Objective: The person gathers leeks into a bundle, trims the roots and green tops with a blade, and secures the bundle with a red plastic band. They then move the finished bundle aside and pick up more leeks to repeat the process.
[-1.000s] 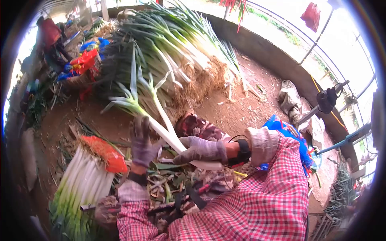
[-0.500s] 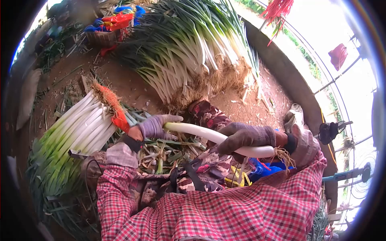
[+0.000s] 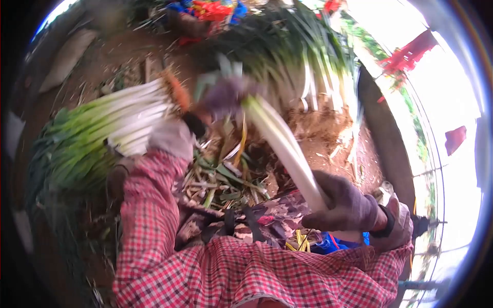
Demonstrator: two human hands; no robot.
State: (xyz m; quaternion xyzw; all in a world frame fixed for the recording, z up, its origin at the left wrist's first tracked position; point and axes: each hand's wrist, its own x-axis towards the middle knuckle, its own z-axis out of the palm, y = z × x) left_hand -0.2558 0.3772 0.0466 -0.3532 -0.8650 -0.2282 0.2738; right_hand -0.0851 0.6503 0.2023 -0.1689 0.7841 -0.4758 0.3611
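A thick white leek slants between my two gloved hands. My right hand is wrapped round its lower, root end, and the roots are mostly hidden behind the glove. At the greener upper end is my left hand, closed round the stalk and smeared by motion. Left of my left forearm lies a stack of cleaned leeks, white ends toward the upper right. Beyond my hands a large pile of leeks rests with its brown roots facing me.
Trimmed leaves and scraps litter the ground before my lap. Blue and yellow ties lie by my right thigh. A basket with red and blue material stands at the far side. A low wall curves along the right.
My left hand has swung up and away from me, tilting the leek more steeply. My right hand still grips its root end. The whole view has shifted.
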